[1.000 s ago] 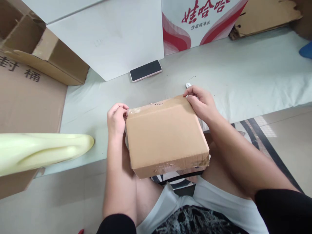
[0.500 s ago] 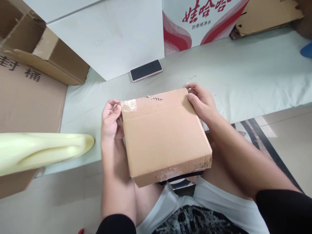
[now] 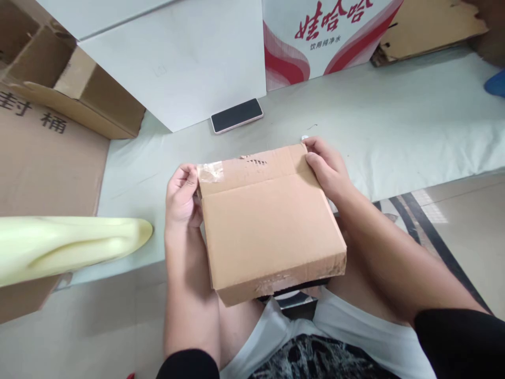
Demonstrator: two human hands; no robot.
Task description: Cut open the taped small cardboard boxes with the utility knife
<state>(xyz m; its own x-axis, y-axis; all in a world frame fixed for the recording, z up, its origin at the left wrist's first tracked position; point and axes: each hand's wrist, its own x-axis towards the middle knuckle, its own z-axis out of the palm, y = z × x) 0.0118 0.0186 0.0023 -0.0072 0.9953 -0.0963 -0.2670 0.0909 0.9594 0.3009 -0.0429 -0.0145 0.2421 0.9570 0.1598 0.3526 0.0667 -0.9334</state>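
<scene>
A brown cardboard box (image 3: 272, 226) is held over my lap, its broad face up and its near side angled down. My left hand (image 3: 183, 195) pinches the far left corner, beside a strip of clear tape. At the far right corner my right hand (image 3: 326, 164) grips the edge, thumb on top and fingers behind. A creased flap runs along the far side, with a small torn patch near its edge. The box's underside is hidden. Beyond it, a phone (image 3: 236, 116) with a dark screen lies on the pale green cloth (image 3: 414, 116).
A white cabinet (image 3: 177, 63) stands behind the phone, with a red and white carton (image 3: 315, 58) to its right. Large cardboard boxes (image 3: 51, 168) fill the left. A pale yellow object (image 3: 79, 245) juts in from the left edge. Flattened cardboard (image 3: 434, 29) lies at the back right.
The box and both hands have shifted very slightly to the right, and the far flap's crease shows more clearly. Both hands keep their hold on the corners.
</scene>
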